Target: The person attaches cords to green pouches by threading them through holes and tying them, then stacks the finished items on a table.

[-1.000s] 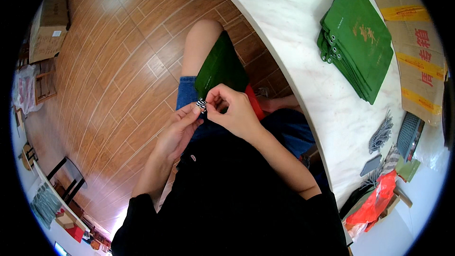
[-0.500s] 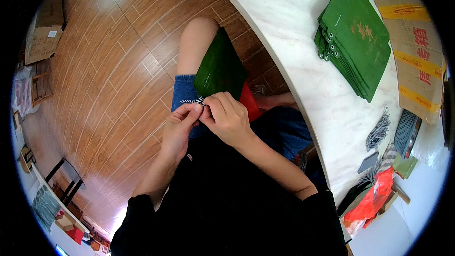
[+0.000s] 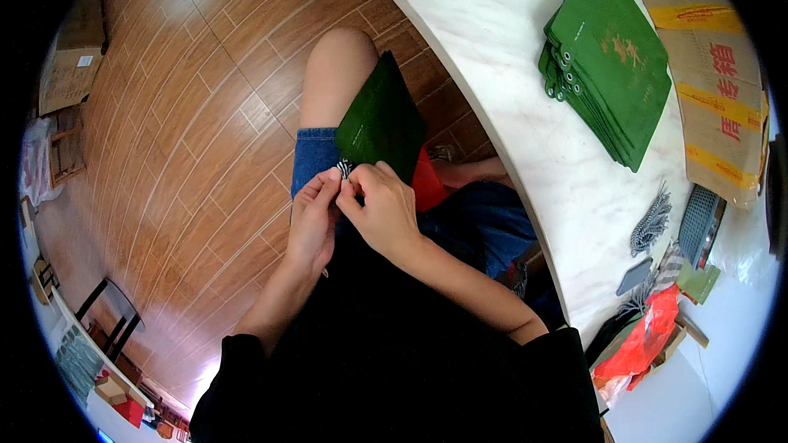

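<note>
A green flat pouch (image 3: 382,119) lies on my lap over the denim shorts, its near corner at my fingers. At that corner a short black-and-white twisted cord (image 3: 345,169) sticks up in a small bunch. My left hand (image 3: 312,217) pinches the cord between thumb and forefinger. My right hand (image 3: 382,207) is close beside it, thumb and forefinger closed on the same cord. The fingers hide how the cord runs and whether it passes through the pouch. Part of something red (image 3: 428,184) shows under the pouch.
On the white marble-look table (image 3: 492,41) to my right are a fanned stack of green pouches (image 3: 611,57) with metal eyelets, a bundle of striped cords (image 3: 651,224) and a grey phone-like object (image 3: 634,276). Beyond stand a taped cardboard box (image 3: 722,82) and a red plastic bag (image 3: 644,340).
The cord's loose strands, spread out leftward before, are now gathered into a compact upright bunch at the fingertips. Both hands have shifted slightly; the view has moved a little.
</note>
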`<state>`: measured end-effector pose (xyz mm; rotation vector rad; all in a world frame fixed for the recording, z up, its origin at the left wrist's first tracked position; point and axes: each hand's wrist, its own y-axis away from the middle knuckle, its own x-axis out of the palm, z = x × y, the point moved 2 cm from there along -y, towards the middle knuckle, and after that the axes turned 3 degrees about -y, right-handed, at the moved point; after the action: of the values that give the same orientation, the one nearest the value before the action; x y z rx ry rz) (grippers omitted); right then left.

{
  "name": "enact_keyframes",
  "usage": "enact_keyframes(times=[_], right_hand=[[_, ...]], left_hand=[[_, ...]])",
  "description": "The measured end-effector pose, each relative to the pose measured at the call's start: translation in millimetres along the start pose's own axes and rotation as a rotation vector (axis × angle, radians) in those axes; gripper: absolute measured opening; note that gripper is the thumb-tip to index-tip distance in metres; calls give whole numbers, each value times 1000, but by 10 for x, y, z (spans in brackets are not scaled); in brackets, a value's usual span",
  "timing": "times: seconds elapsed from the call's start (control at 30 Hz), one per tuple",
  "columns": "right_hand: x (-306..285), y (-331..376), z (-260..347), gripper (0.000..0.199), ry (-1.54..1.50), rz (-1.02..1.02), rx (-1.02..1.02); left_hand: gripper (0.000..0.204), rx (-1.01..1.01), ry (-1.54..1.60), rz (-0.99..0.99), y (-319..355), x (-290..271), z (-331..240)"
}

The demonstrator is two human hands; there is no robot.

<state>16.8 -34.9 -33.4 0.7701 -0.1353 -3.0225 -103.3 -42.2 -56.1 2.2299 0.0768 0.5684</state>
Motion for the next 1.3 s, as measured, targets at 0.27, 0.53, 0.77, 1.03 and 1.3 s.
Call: enact_keyframes(times=[0.27,0.53,0.77,1.03,1.3], right_hand=[[-145,-41,-13,13,-89,-15,30],[-135,62,-226,28,-450,332,242],[-139,185,-405,36,-649,463,452],[-190,139,-557,45,-905,516,700],[48,-30,-440,31,-634,412,479]], left_hand=[[15,43,-72,-51,-38,-8,63],[19,-9,-7,-61,-131,-81,22],[23,-2,28,-25,-164,-28,-126],[24,44,-44,-24,-216,-124,-134],[23,178,-134,-22,-213,-66,-114]])
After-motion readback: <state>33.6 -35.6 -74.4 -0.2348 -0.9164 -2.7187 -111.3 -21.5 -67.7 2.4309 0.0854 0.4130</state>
